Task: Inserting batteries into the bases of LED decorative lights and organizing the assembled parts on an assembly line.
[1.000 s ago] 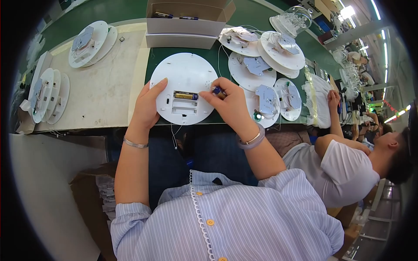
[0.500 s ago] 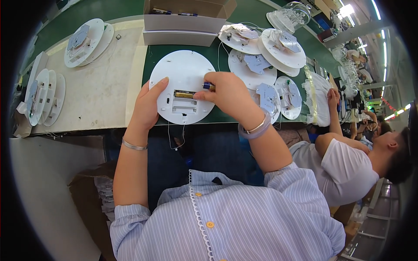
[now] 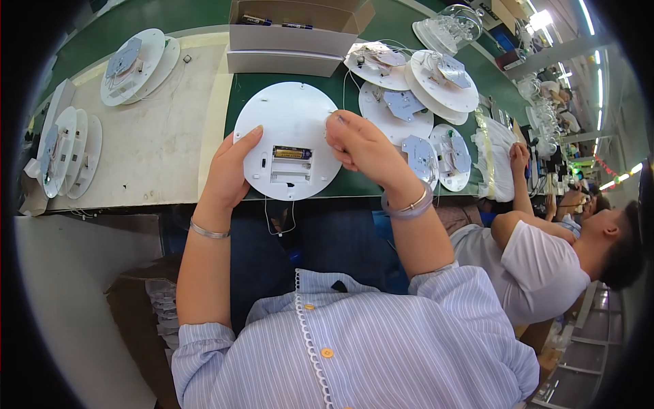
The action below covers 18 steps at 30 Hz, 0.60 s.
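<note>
A white round plate (image 3: 286, 116) is tilted up at the bench edge, its back with a battery compartment (image 3: 291, 176) turned toward me. My left hand (image 3: 230, 167) grips it by its left rim, thumb on the face and fingers behind. In the top slot lies a black-and-gold battery (image 3: 292, 153); bare slots show below it. My right hand (image 3: 360, 144) is closed at the plate's right rim, its fingers curled over. The battery seen in it a moment ago is now hidden by the fingers. A thin wire with a white connector (image 3: 279, 233) hangs below the plate.
Behind the plate stands a grey-white box (image 3: 289, 61) with batteries inside. More round plates with grey boards (image 3: 446, 71) are stacked to the right, others (image 3: 133, 65) at the left. Clear domes (image 3: 453, 27) stand far right. A co-worker (image 3: 538, 266) sits close on my right.
My right hand has drawn back from the compartment to the right rim, uncovering the battery in the top slot. Its fingers have curled further, hiding the loose battery. The plate has shifted slightly.
</note>
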Tool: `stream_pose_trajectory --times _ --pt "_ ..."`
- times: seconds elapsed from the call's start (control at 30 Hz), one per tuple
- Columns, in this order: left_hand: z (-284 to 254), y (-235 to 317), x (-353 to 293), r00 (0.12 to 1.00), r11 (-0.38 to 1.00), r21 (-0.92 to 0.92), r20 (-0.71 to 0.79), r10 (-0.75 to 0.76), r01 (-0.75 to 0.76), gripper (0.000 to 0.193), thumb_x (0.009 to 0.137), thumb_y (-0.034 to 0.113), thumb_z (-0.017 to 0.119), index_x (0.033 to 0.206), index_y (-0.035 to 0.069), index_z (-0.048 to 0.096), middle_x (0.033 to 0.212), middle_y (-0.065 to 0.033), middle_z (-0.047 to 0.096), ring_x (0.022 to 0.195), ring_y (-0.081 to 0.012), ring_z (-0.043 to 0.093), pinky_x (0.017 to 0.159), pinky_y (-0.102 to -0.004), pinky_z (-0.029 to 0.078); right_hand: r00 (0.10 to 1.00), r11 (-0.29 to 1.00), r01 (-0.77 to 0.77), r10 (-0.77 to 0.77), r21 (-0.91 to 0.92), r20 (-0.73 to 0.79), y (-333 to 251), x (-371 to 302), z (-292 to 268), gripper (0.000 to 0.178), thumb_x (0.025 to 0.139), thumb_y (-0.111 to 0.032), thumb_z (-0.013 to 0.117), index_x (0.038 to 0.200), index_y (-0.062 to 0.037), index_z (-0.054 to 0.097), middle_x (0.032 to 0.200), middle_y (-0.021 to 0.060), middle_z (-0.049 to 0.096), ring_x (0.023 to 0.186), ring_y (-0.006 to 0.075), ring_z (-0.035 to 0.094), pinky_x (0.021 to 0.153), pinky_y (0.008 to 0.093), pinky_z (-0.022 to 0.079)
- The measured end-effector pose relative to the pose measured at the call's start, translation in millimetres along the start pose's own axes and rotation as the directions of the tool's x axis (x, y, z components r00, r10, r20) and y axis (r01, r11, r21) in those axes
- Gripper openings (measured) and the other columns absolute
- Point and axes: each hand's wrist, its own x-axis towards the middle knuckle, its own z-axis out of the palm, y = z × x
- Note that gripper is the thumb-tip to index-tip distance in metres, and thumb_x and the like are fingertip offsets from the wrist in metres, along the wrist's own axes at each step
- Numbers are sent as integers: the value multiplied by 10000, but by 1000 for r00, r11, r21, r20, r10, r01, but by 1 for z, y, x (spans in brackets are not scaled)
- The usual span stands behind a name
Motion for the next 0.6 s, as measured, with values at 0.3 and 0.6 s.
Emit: stream_pose_trajectory --times 0.3,0.6 --pt "0 -1 1 1000 1000 24 6 18 -18 379 844 192 507 1151 -18 434 1077 -129 540 961 -206 542 801 -301 443 973 964 192 -164 181 -161 13 -11 19 172 882 -194 438 930 -39 497 703 -28 427 496 36 358 454 172 310" --pt "-2 -2 3 999 999 11 35 31 -31 351 850 205 505 1124 -9 458 1044 -109 555 931 -177 548 777 -280 445 904 865 347 -411 -362 -114 7 -19 38 200 753 -102 613 918 -24 531 677 29 524 492 55 399 461 190 330"
